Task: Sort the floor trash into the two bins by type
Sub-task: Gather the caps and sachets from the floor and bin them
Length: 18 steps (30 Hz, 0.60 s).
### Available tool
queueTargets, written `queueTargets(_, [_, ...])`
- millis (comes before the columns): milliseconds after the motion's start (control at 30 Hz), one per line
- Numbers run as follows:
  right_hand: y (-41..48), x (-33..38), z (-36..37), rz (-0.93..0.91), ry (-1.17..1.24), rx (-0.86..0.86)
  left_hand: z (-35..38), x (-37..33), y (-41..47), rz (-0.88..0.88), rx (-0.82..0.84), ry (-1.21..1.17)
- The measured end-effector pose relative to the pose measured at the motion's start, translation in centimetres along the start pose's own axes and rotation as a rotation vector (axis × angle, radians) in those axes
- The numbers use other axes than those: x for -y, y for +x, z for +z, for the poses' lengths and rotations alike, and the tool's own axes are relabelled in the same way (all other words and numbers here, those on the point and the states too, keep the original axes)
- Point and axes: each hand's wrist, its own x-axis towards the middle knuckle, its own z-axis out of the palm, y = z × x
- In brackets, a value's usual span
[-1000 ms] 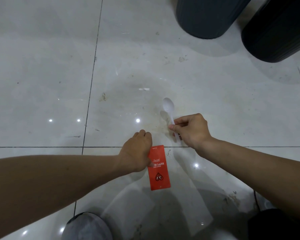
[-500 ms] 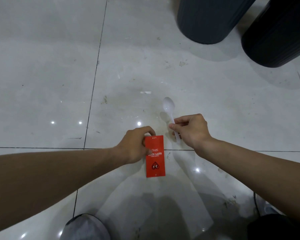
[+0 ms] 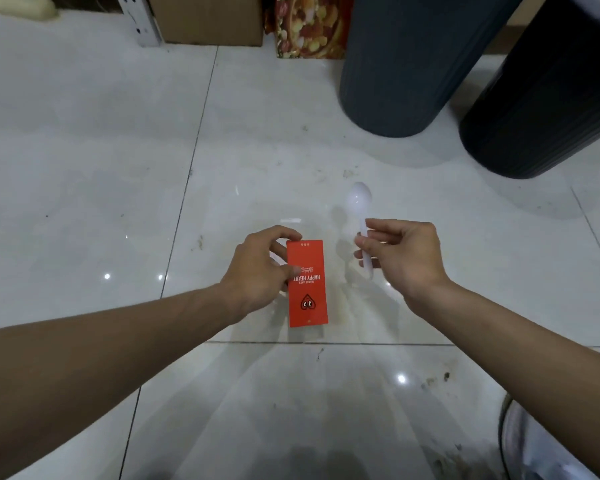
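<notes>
Two bins stand at the far right of the floor (image 3: 84, 168). The grey bin (image 3: 406, 64) is nearer the middle and the black bin (image 3: 551, 98) is toward the right edge, the two close together. Their mouths are out of sight, so I cannot tell which takes which kind of trash.

I have one piece in each hand, I think so that each can go to its own bin. Both pieces seem to be clear of the floor, with faint shadows on the tile beneath them.

My left hand (image 3: 257, 271) grips the red card (image 3: 307, 285) by its left long edge. The thumb lies on the printed face and the fingers (image 3: 288, 233) curl over the far corner, which keeps the flat sheet from sagging.

My right hand (image 3: 406, 258) pinches the white spoon (image 3: 359, 206) partway down its handle between thumb and forefinger. The other fingers (image 3: 395, 233) curl loosely behind.

Both pieces hang over the middle of the floor, well short of the bins. The spoon is just right of the card and not touching it.

The card is a stiff-looking, glossy red oblong. It has white lettering, upside down to me, that reads HAPPY HEART, a small cartoon heart with eyes toward my end, and tiny dots at the far end. I judge it to be paper.

The spoon is thin, milky plastic. Its bowl points away toward the bins and its handle tip pokes out toward me.
</notes>
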Motion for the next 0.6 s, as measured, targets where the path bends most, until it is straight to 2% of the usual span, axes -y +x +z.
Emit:
queueTargets(367, [3.9, 5.9, -8.7, -0.22, 0.084, -0.145, 4.7, -11.2, 4.2, 0.194, -0.023, -0.107])
queueTargets(600, [6.4, 8.7, -16.7, -0.308, 0.128, -0.225, 9.1, -19.2, 6.8, 0.318, 0.012, -0.068])
